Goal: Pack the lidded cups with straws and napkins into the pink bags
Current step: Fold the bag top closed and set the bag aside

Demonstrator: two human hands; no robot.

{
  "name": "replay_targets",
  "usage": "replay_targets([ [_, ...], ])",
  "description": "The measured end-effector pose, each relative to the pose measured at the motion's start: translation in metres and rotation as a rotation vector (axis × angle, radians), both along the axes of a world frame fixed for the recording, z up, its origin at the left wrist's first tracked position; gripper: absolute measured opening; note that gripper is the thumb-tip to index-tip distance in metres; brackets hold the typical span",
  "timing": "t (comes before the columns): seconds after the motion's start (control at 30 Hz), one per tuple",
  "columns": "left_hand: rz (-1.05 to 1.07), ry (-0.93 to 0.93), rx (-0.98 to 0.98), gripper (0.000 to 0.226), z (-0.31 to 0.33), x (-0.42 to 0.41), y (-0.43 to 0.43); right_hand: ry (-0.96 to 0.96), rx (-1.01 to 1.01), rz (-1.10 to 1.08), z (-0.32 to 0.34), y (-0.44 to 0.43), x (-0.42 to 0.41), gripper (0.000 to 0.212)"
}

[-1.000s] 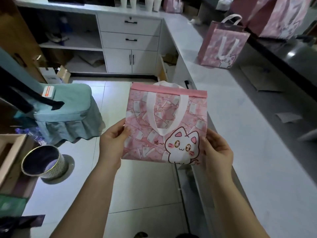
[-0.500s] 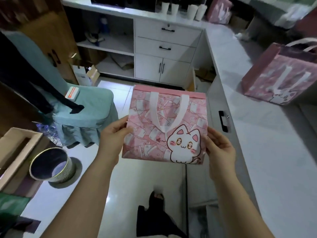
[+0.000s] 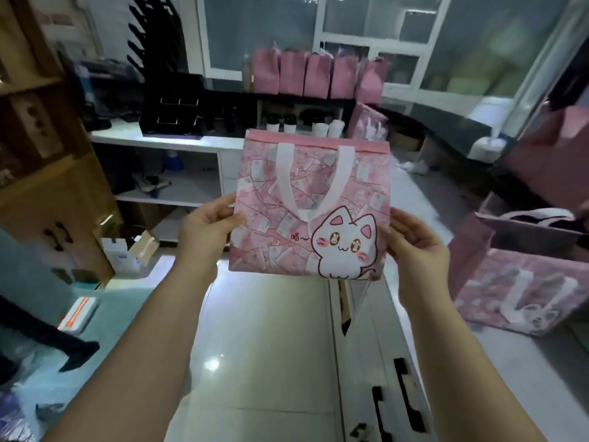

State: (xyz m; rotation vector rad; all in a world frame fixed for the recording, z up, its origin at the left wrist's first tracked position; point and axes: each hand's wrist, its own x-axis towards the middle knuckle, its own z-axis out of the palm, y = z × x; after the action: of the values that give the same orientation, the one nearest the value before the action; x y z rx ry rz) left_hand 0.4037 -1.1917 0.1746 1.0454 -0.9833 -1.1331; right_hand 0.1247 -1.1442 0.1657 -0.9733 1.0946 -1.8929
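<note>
A black compartment organiser [image 3: 173, 118] sits on a white bench [image 3: 165, 141]. A teal-covered chair [image 3: 127, 314], carrying an orange-and-white case [image 3: 78, 314], stands on glossy floor tiles [image 3: 264, 339].

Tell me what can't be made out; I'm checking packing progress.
Head view.
Inside of flat pink cat-print fabric bag, in left hand and right hand: hidden by its front panel.
Far white lidded cups on counter: partly behind that bag, blurred.
Contents of upright pink bags at back: blurred.
</note>
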Motion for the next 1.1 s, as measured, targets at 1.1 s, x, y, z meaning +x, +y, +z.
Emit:
replay_targets([
  [1.1,-1.237,0.430,0.107,0.047,0.127,-0.558,-0.151,0.285,0.068,-1.308,0.137,0.063,-0.292,0.036],
])
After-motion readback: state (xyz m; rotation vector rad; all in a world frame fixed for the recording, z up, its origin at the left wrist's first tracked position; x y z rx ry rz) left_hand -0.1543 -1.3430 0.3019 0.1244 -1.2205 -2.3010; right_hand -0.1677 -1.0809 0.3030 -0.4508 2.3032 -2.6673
